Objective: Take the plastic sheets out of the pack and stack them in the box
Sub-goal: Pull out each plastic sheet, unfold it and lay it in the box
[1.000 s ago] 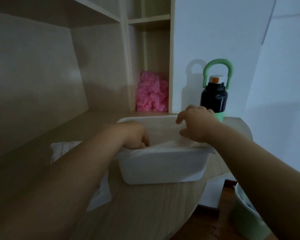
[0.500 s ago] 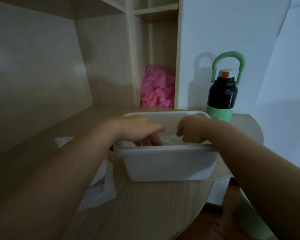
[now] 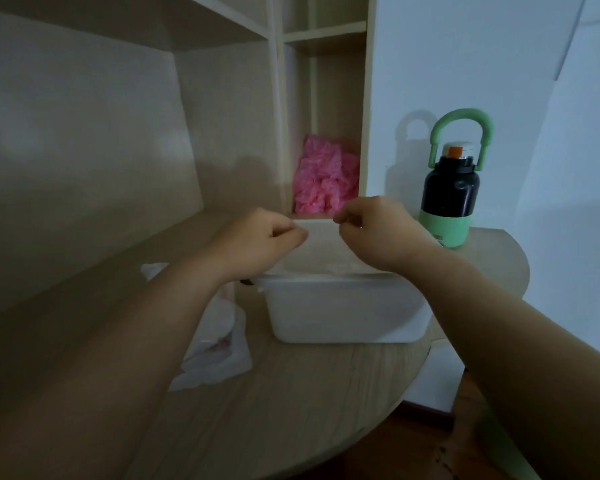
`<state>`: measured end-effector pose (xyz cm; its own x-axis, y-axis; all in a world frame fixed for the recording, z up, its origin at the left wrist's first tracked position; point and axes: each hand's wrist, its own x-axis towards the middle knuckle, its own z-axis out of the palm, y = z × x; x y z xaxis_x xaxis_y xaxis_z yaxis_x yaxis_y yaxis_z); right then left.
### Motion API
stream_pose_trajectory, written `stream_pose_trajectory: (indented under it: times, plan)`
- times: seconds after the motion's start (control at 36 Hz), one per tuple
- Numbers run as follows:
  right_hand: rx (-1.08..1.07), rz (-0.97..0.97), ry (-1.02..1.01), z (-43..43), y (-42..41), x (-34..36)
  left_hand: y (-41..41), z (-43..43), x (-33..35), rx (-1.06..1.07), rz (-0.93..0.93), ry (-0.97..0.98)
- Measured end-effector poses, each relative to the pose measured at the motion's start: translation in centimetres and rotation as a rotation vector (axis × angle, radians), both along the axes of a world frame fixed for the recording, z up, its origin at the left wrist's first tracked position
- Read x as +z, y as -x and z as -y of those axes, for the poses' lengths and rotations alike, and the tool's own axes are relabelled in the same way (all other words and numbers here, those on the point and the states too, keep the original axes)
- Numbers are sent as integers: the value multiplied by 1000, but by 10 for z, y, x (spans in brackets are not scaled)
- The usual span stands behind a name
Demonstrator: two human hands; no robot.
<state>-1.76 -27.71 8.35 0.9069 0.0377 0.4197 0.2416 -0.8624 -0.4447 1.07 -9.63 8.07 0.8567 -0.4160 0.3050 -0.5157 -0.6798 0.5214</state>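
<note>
The left hand (image 3: 264,237) and right hand (image 3: 378,233) each pinch a top corner of a translucent plastic sheet (image 3: 323,245), which hangs upright over the white box (image 3: 343,313) on the table (image 3: 291,410). The pack (image 3: 219,355) lies just left of the box, partly hidden by the left forearm. A black-and-green bottle (image 3: 451,192) stands behind the right hand, and a pink crumpled bundle (image 3: 324,181) sits in the shelf (image 3: 326,36) compartment behind
</note>
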Motion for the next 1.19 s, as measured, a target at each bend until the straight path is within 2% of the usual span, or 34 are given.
stream_pose_trajectory:
  times: [0.17,0.31,0.36,0.44,0.5,0.56,0.67,0.83,1.06,1.19]
  plan:
    - [103,165,-87,-46,27,-14,28,-42,-20,71,152,180]
    - [288,161,-107,-87,42,-42,40,-82,-64,221,165,299]
    - [325,87,-98,-102,38,-61,47,-92,-82,228,109,227]
    - [311,-70,-114,-116,28,-88,51,-100,-104,212,10,-60]
    - [263,-146,-134,-125,19,-103,48,-109,-117,243,98,-260]
    - [248,-194,-152,-131,10,-113,44,-116,-126,291,248,-350]
    - [265,-230,-168,-147,-13,-123,30,-127,-134,386,374,-332]
    - [325,-295,-313,-167,-37,-133,6,-133,-142,453,388,-363]
    - [404,-267,-356,-154,-46,-145,3,-132,-153,448,547,-341]
    - [432,-243,-386,-154,-45,-148,8,-132,-153,458,583,-281]
